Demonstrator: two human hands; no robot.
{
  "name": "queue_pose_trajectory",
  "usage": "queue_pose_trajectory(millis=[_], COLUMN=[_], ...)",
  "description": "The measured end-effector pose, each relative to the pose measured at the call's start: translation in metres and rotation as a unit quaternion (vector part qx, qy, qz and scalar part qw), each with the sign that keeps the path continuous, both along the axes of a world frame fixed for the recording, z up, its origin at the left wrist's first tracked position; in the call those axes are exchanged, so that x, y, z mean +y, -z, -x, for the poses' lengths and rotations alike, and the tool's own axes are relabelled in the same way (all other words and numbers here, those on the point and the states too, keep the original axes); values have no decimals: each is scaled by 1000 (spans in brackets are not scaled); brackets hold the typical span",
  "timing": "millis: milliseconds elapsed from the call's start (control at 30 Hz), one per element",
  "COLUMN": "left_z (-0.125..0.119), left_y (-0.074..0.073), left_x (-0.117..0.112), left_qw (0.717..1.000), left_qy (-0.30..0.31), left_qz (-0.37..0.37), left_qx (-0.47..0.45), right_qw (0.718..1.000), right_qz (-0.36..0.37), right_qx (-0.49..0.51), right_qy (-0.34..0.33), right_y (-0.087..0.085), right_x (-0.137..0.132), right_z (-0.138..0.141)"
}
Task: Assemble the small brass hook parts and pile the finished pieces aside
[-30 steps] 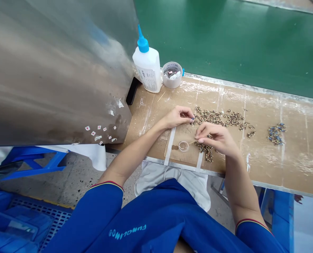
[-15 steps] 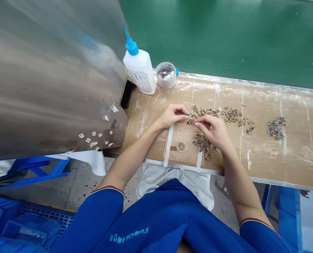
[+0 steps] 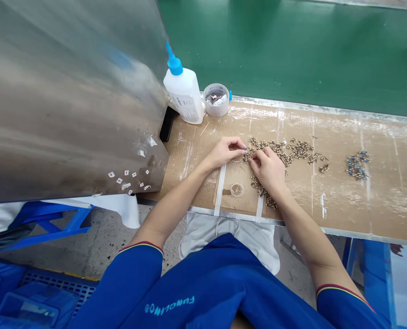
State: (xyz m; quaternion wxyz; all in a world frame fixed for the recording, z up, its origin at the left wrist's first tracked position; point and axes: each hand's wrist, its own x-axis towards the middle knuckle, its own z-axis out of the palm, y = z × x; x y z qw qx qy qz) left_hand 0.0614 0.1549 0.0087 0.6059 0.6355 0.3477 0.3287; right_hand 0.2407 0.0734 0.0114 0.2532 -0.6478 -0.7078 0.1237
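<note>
My left hand [image 3: 226, 152] is pinched shut on a tiny blue-tipped part [image 3: 245, 149] at the edge of a scattered heap of small brass eyelet pieces [image 3: 294, 151]. My right hand [image 3: 267, 168] sits just beside it, with its fingertips close to that part and over the heap. Whether those fingers hold anything is hidden. A second brass heap [image 3: 260, 188] lies partly under my right hand. A small round clear dish [image 3: 237, 189] stands just below my left fingers, holding a little brass.
The pieces lie on a cardboard-covered bench [image 3: 330, 201] with white tape strips, and a small heap of blue-tipped parts [image 3: 357, 165] lies to the right. A white glue bottle [image 3: 184, 93], a round tub [image 3: 216, 99] and a metal panel [image 3: 69, 100] stand at the left.
My right hand has moved up and left from the lower brass heap to beside my left fingers. My left hand has barely moved, and the view has shifted slightly.
</note>
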Motion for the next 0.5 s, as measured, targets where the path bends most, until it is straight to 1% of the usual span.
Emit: queue_pose_trajectory(millis=[100, 167, 267, 367, 500], left_z=[-1, -2, -4, -4, -5], left_y=[-1, -1, 0, 0, 3], left_x=[-2, -4, -6, -8, -8], left_qw=[1000, 998, 990, 983, 977], left_qy=[-4, -6, -7, -7, 4], left_qz=[-19, -52, -113, -146, -174], left_qx=[20, 45, 87, 111, 126], right_qw=[998, 993, 978, 950, 904], right_qz=[-2, 1, 25, 70, 115], right_qx=[61, 118, 206, 301, 411], right_qy=[-5, -4, 18, 38, 17], right_y=[-4, -8, -14, -15, -12], right_x=[3, 5, 8, 10, 13], right_z=[-4, -8, -11, -11, -11])
